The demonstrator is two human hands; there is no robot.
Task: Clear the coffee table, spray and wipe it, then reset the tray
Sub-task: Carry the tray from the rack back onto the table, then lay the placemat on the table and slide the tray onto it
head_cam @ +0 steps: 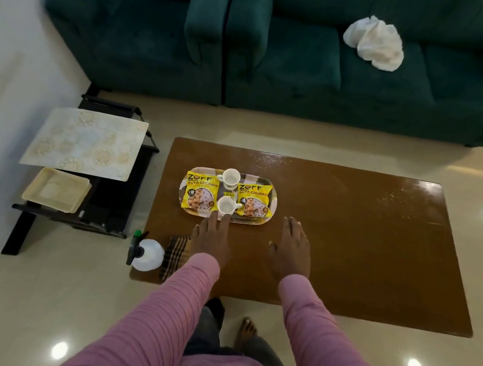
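A patterned tray (273, 200) sits on the left part of the brown coffee table (363, 241). It carries two yellow snack packets (200, 191) (255, 198) and two white cups (230, 177) (227, 205). My left hand (211, 238) is stretched flat, fingertips at the tray's near edge just below the nearer cup. My right hand (291, 250) hovers flat over the table to the right of the tray's near corner, holding nothing. A white spray bottle (147, 255) and a folded checked cloth (176, 253) lie at the table's near left corner.
A black side rack (117, 207) stands left of the table, bearing a floral mat (85, 142) and a cream tray (55, 190). A green sofa (277, 66) with a crumpled white cloth (375, 43) lies beyond. My bare foot (245, 332) is on the glossy tiled floor.
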